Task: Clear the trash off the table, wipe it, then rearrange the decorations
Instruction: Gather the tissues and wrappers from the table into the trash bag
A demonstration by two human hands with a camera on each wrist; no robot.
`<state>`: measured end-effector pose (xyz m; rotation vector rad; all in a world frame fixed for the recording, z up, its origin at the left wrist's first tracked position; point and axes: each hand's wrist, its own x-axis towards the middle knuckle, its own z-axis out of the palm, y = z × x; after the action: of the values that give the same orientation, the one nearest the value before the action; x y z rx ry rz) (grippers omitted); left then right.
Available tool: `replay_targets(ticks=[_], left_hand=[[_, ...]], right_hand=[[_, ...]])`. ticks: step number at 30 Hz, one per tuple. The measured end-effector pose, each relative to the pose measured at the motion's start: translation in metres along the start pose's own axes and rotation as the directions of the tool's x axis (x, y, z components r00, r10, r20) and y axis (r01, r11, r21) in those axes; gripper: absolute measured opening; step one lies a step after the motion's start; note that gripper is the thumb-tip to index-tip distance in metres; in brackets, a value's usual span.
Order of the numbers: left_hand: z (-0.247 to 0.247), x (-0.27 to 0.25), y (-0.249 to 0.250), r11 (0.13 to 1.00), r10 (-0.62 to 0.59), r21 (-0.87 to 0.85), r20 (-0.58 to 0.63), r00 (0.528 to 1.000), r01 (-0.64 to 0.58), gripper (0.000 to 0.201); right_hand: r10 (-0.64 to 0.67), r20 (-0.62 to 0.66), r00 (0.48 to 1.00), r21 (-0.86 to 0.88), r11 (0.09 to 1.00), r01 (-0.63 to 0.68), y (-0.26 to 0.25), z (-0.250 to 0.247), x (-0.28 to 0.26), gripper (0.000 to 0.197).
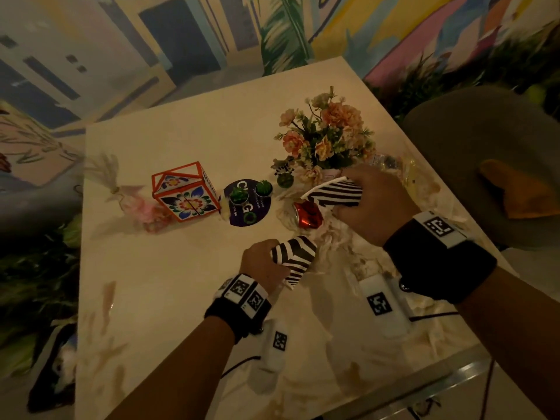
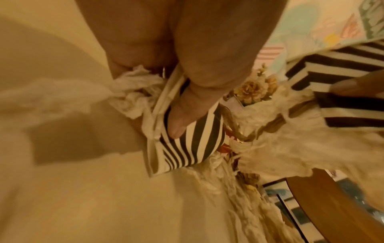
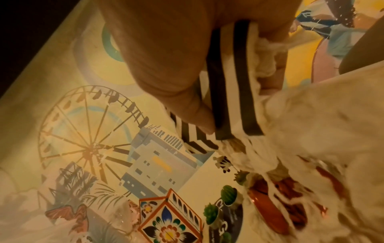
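The left hand grips a crumpled black-and-white striped paper cup above the pale tabletop; the right hand clutches another striped paper cup over a crushed red can amid torn white tissue.

Two zebra-striped cups, one crushed red can, three small cacti.

I've got two crumpled zebra-striped wrappers, one near me, the other past a crushed red can amid torn tissue.
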<state>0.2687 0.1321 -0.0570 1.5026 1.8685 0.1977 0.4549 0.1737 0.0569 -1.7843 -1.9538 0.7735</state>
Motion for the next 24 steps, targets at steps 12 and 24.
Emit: replay_targets(ticks=[12, 24], left_hand=[[-0.052, -0.015, -0.005, 0.996, 0.027, -0.081, -0.123, 0.992, -0.037, 0.038], [-0.093, -0.035, -0.001, 0.965, 0.043, -0.243, -0.216, 0.975, -0.097, 0.044]], right_hand=[[0.128, 0.162, 0.979, -0.112, 0.988, -0.110, 0.002, -0.003, 0.005, 0.061], [0.088, 0.134, 0.987, -0.072, 0.994, -0.079, -0.008, -0.015, 0.010, 0.057]])
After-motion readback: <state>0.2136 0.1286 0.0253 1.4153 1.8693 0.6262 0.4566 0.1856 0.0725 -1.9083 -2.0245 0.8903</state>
